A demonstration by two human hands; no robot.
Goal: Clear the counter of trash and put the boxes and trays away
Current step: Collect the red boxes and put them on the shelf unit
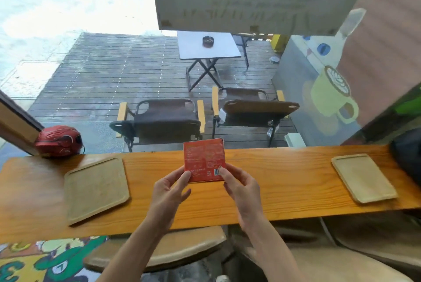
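I am looking down on the long wooden counter, which runs the full width of the view against a window, so whatever sits on it is within easy reach from my stool side. 2 wooden trays lie flat on it: the left tray near the red helmet at the far left corner, the right tray well apart, close to a dark bag at the right end. Both trays look bare, which I read as ready to be stacked and put away. Between them, lifted above the counter's middle, is the red box, held upright with its printed face and barcode toward me, probably to check it or fold it before it goes. My left hand pinches its lower left corner with thumb in front and fingers behind; my right hand pinches the lower right corner by the barcode the same way. A 2-handed hold keeps the thin box square and steady.
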